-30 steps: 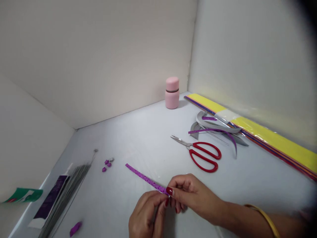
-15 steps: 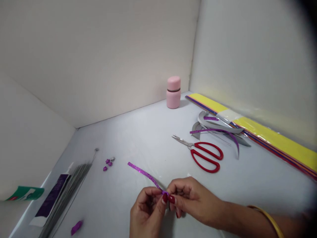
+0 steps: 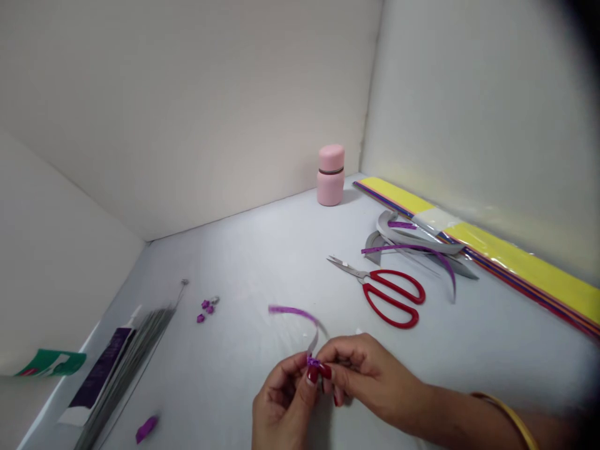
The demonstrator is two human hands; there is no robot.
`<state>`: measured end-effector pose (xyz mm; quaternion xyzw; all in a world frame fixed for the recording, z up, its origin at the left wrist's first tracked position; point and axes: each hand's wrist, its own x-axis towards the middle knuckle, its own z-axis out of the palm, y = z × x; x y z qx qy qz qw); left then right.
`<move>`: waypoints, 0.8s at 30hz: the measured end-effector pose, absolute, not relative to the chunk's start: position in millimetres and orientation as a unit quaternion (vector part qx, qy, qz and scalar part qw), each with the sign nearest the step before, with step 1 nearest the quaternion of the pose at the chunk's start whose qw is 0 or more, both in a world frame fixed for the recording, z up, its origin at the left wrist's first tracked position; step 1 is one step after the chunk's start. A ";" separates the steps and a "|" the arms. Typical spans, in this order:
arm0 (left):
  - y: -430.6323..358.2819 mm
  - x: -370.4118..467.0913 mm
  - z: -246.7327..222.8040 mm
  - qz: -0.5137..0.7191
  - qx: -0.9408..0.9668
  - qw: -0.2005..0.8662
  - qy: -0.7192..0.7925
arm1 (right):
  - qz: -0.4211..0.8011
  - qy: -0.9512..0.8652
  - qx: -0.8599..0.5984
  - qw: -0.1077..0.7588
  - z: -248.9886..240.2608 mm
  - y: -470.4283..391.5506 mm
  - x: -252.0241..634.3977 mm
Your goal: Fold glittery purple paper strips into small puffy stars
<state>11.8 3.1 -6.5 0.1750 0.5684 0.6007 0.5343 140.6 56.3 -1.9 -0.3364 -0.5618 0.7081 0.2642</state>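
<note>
A glittery purple paper strip (image 3: 293, 310) curves up and leftward from between my fingers, its grey back showing near the folded end. My left hand (image 3: 284, 400) pinches that folded end from the left. From the right, my right hand (image 3: 363, 375) grips the same fold, thumb tips nearly touching. Scissors with red handles (image 3: 394, 297) lie beyond my right hand, apart from it. Several small purple folded stars (image 3: 205, 307) rest on the table to the left. The fingers hide most of the fold.
Grey and purple paper scraps (image 3: 412, 244) lie behind the scissors, beside a wrapped pack of coloured paper (image 3: 506, 250) along the right wall. A pink flask (image 3: 330, 176) stands at the back. Thin wires (image 3: 135, 356), a glue tube (image 3: 100, 375) and a purple piece (image 3: 147, 429) lie at left.
The strip's free end has swung right and bent into an arch, its grey back now showing near my fingers. Both hands keep their pinch at nearly the same place.
</note>
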 end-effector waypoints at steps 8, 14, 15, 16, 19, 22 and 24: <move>0.8 5.2 -4.6 0.584 0.279 0.472 0.598 | 0.548 -0.718 -0.329 0.275 -0.1 57.7 145.4; 0.8 0.5 0.8 0.536 0.241 0.539 0.604 | 0.414 -0.776 -0.332 0.341 2.6 60.1 151.0; 0.8 0.6 0.6 0.525 0.242 0.557 0.596 | 0.381 -0.794 -0.315 0.355 3.7 60.8 152.6; 0.9 1.0 0.2 0.517 0.247 0.573 0.586 | 0.351 -0.815 -0.292 0.356 4.9 61.7 154.1; 0.8 2.6 -0.9 0.512 0.263 0.596 0.560 | 0.307 -0.860 -0.243 0.327 8.3 64.2 157.0; 0.9 3.4 -0.4 0.509 0.266 0.598 0.558 | 0.312 -0.857 -0.232 0.337 9.7 65.9 156.4; 0.7 4.1 0.6 0.513 0.263 0.588 0.568 | 0.332 -0.848 -0.225 0.346 9.5 65.7 154.7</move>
